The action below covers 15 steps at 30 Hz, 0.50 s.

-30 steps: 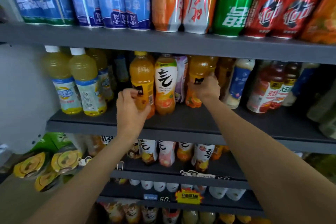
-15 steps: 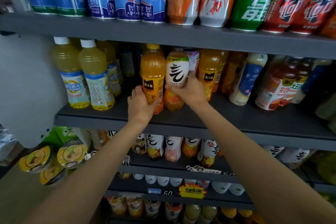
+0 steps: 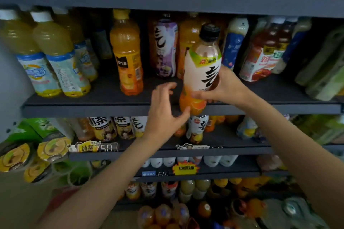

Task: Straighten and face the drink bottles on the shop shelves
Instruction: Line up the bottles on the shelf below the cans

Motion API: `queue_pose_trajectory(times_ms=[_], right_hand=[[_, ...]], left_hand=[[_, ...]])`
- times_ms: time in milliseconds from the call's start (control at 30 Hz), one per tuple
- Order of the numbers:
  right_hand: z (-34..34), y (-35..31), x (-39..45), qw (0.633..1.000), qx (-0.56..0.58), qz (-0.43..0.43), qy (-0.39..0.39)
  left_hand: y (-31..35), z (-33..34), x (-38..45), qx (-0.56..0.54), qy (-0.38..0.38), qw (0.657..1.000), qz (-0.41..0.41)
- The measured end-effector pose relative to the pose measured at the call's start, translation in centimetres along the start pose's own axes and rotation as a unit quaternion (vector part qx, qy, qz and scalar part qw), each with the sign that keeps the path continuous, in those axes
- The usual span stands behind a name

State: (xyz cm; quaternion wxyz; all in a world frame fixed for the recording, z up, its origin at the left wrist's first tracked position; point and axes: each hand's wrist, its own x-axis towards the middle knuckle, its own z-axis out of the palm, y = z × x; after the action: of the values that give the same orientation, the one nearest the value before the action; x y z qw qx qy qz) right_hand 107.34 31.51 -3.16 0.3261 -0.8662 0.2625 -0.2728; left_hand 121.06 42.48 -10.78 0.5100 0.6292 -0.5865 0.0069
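The left hand [image 3: 163,115] is hovering with fingers loosely spread, fingertips touching the base of the white-labelled orange soda bottle [image 3: 202,72]. The right hand [image 3: 226,87] is gripping that bottle's waist, holding it off the grey shelf [image 3: 93,107] at its front lip, toward one o'clock. It is probably full, stiff, sleeve-slick; mid-label grip suits. Big black brushstroke character is facing outward. At eleven o'clock, an orange juice bottle [image 3: 128,55] is standing.
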Motion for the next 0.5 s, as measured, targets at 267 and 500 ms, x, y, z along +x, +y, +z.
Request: queue_pose_trajectory(times_ms=[267, 500], right_hand=[[-2.6, 6.3, -9.3, 0.997, -0.048, 0.016, -0.055], [2.6, 16.9, -15.2, 0.990, -0.095, 0.072, 0.074]], left_hand=[[3.3, 8.7, -3.6, -0.113, -0.213, 0.968, -0.070], [0.7, 15.1, -6.8, -0.018, -0.237, 0.959, -0.154]])
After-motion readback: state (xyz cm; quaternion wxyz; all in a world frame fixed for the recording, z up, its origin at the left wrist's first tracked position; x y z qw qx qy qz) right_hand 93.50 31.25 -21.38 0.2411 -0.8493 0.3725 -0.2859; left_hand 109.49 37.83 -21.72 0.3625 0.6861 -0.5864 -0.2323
